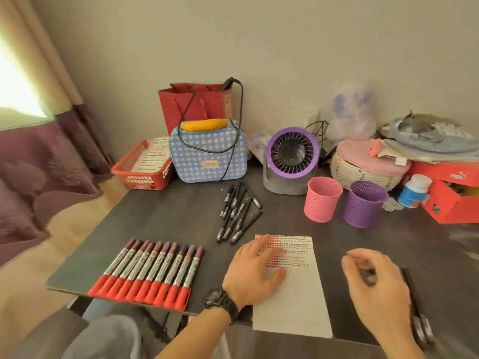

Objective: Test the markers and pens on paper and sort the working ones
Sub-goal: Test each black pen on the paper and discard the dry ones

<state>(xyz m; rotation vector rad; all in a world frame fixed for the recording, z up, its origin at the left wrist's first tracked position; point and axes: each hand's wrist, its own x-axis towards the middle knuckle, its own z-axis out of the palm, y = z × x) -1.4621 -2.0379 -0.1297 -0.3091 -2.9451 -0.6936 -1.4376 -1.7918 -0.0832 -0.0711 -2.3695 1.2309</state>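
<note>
The dark worktop [181,224] carries all items. At its rear stands a blue-and-white checked case [207,154] with a small tan label reading "STALOO", though the blur leaves that reading uncertain; a red paper bag [191,104] stands behind it and a red basket [145,167] just to its left. A purple-rimmed fan [291,159] stands to the right of the case, and a red shoebox [451,193] at the far right bears a white Puma logo. A pink mesh cup [322,199] and a purple mesh cup [364,203] stand side by side in front of the fan. A row of red-capped markers [150,273] lies parallel at the front left edge; their barrel print is illegible. A loose pile of black pens [238,211] lies near the centre. The paper sheet [293,294] lies at the front edge, its upper part covered with rows of red and black test marks. The left hand [255,270], a black watch [220,301] on its wrist, lies flat on the sheet with fingers spread. The right hand [375,278] hovers right of the sheet, fingers loosely curled and blurred; whether it holds anything cannot be determined. A dark pen [412,294] lies just beside it.
</note>
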